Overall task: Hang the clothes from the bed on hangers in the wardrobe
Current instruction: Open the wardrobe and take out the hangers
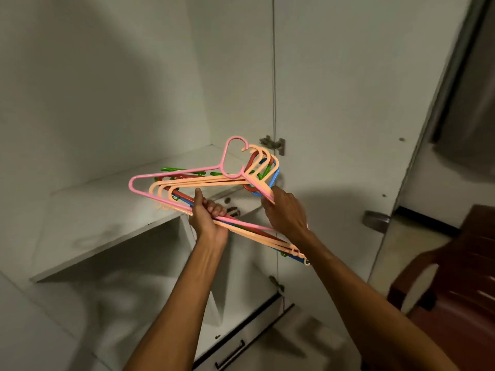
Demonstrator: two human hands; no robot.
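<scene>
A bundle of several plastic hangers (187, 180), pink, peach, red, green and blue, is held flat in the air over the white wardrobe shelf (107, 210). My left hand (209, 215) grips the bottom bars of the bundle, fingers curled round them. My right hand (286, 210) holds the bundle's right shoulder side just below the hooks. The pink hanger lies on top, its hook pointing up and away. No clothes and no bed are in view.
The open white wardrobe has a lower compartment under the shelf and a drawer with a dark handle (230, 354) at the bottom. Its open door (348, 103) stands to the right with a hinge (276, 144). A dark red chair (460, 277) stands at the far right.
</scene>
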